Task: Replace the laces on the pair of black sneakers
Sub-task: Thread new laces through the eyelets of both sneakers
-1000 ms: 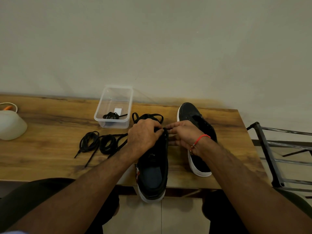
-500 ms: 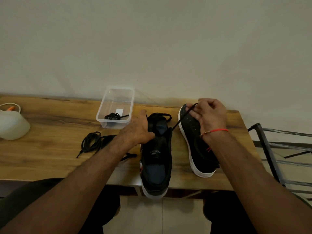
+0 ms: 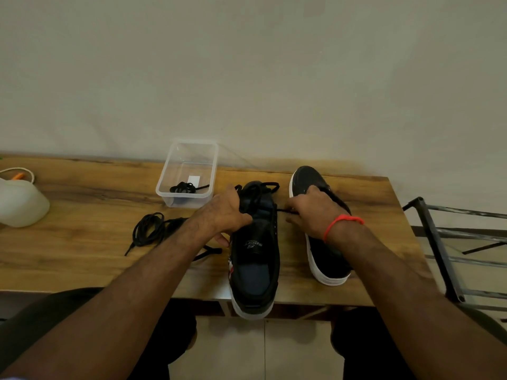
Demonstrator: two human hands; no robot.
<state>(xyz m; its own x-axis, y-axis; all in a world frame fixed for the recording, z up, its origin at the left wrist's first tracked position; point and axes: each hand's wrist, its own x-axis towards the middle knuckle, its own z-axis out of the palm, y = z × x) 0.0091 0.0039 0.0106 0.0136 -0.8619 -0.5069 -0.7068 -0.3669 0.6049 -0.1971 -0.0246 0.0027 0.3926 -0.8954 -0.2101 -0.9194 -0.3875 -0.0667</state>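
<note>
Two black sneakers with white soles stand on the wooden table (image 3: 82, 259). The nearer sneaker (image 3: 255, 264) overhangs the front edge, and my left hand (image 3: 222, 212) grips its left side by the tongue. A black lace (image 3: 282, 210) runs taut from its right eyelets into my right hand (image 3: 312, 212), which pinches it beside the shoe. The second sneaker (image 3: 326, 259) lies to the right, partly under my right wrist. Loose black laces (image 3: 149, 229) are coiled left of my left arm.
A clear plastic box (image 3: 189, 171) with one bundled black lace inside stands behind the sneakers. A white plastic jug (image 3: 19, 204) sits at the far left. A metal rack (image 3: 450, 242) stands off the table's right end. The wall runs right behind the table.
My right hand pulled the lace up and away over the second sneaker, then came back down to the near sneaker's right eyelets. My left hand stays on the shoe.
</note>
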